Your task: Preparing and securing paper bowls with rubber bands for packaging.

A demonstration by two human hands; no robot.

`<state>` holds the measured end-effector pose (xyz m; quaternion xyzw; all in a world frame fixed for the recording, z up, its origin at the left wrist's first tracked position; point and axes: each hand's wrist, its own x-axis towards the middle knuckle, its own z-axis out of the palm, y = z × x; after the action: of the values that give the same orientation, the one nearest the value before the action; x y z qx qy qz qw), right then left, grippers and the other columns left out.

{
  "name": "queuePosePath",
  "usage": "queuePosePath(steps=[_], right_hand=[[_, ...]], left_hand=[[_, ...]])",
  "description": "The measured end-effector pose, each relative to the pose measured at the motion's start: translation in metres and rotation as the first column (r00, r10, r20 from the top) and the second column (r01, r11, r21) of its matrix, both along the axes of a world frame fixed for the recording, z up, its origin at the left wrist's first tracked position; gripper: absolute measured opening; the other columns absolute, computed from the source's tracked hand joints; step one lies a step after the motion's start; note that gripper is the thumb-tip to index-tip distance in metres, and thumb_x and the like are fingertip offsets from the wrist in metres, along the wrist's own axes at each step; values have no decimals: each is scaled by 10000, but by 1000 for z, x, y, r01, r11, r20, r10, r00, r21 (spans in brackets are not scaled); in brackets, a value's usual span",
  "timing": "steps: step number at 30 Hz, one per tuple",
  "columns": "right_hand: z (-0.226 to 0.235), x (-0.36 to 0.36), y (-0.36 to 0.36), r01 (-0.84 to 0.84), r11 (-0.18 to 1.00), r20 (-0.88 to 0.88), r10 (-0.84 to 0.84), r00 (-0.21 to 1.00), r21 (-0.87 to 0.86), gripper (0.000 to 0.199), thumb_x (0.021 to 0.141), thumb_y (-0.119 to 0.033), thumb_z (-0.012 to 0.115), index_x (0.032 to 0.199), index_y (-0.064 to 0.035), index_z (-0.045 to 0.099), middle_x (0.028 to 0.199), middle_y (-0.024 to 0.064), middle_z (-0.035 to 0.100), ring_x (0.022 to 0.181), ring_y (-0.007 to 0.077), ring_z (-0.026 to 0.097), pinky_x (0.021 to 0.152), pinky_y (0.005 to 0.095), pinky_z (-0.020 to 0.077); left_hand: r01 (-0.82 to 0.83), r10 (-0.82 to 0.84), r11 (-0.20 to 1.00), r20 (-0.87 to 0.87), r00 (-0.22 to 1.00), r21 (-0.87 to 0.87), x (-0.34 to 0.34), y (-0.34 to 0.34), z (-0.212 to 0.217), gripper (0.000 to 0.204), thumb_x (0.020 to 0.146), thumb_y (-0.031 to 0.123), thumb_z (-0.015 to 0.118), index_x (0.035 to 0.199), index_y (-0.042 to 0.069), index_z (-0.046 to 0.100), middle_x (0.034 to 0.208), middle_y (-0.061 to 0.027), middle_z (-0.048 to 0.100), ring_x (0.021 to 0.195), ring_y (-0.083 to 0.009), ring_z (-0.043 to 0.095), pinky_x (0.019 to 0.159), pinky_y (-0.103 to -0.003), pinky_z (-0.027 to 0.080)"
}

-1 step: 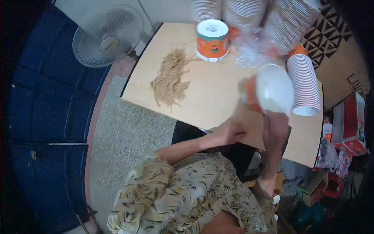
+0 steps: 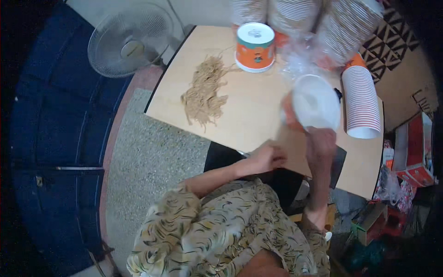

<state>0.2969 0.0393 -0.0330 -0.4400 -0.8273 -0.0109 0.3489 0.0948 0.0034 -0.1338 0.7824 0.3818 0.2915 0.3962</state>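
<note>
My right hand (image 2: pixel 321 144), slightly blurred, grips the lower edge of a paper tub (image 2: pixel 316 99) above the right half of the table. The tub's round white face is turned up, and part of its orange side shows at the left. Near the table's front edge is my left hand (image 2: pixel 267 158), its fingers curled in; whether anything is pinched there is hidden. A loose pile of tan strings (image 2: pixel 205 97) lies on the left of the table. Behind stands an orange and green paper tub (image 2: pixel 255 51) with its white end up.
A stack of nested white tubs (image 2: pixel 362 104) lies on its side at the right. Tall tub stacks (image 2: pixel 339 37) and crumpled clear plastic (image 2: pixel 297 55) are at the back. A fan (image 2: pixel 132 48) stands beyond the table (image 2: pixel 249 111), left; a red box (image 2: pixel 417 147) is at the right.
My right hand and the held tub have shifted slightly left. My left hand has hardly moved. The whole view has shifted a little.
</note>
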Motion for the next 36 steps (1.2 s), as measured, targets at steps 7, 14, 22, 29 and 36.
queuePosePath(steps=[7, 14, 22, 29, 36], right_hand=[[-26, -81, 26, 104, 992, 64, -108, 992, 72, 350, 891, -78, 640, 1236, -42, 594, 1189, 140, 655, 1182, 311, 592, 1073, 493, 354], [-60, -150, -23, -144, 989, -138, 138, 981, -34, 205, 853, -36, 684, 1058, -26, 676, 1048, 147, 699, 960, 332, 659, 876, 440, 511], [-86, -225, -26, -402, 653, -584, -78, 808, -642, 137, 934, -132, 649, 985, -15, 696, 934, 74, 698, 799, 177, 654, 702, 299, 534], [-123, -254, -1, -654, 277, -709, -321, 628, -704, 173, 938, -158, 642, 1024, -17, 693, 854, 36, 670, 737, 93, 602, 631, 239, 490], [-99, -228, -8, -547, 356, -644, -274, 714, -758, 110, 901, -103, 639, 881, -7, 688, 722, 25, 641, 625, 81, 561, 568, 234, 454]], left_hand=[[-737, 737, 664, 61, 673, 125, -172, -13, 13, 82, 880, 64, 646, 926, 3, 675, 896, -170, 682, 847, -341, 675, 740, -401, 531], [-873, 905, 409, 5, 425, 267, -241, 11, -5, 58, 849, 55, 693, 858, 15, 652, 792, -168, 595, 681, -326, 639, 610, -411, 513], [-852, 854, 516, 128, 504, -86, -203, -23, 19, 131, 893, 135, 711, 889, 4, 726, 683, -113, 691, 595, -140, 655, 553, -286, 504], [-795, 808, 589, 75, 585, -148, -187, -40, 6, 117, 879, 121, 704, 969, 60, 746, 699, -133, 691, 588, -175, 665, 573, -313, 520], [-423, 591, 732, -190, 784, 533, -216, 9, 20, 355, 922, 213, 644, 1277, 196, 652, 1358, -73, 602, 1301, -296, 505, 1088, -491, 344]])
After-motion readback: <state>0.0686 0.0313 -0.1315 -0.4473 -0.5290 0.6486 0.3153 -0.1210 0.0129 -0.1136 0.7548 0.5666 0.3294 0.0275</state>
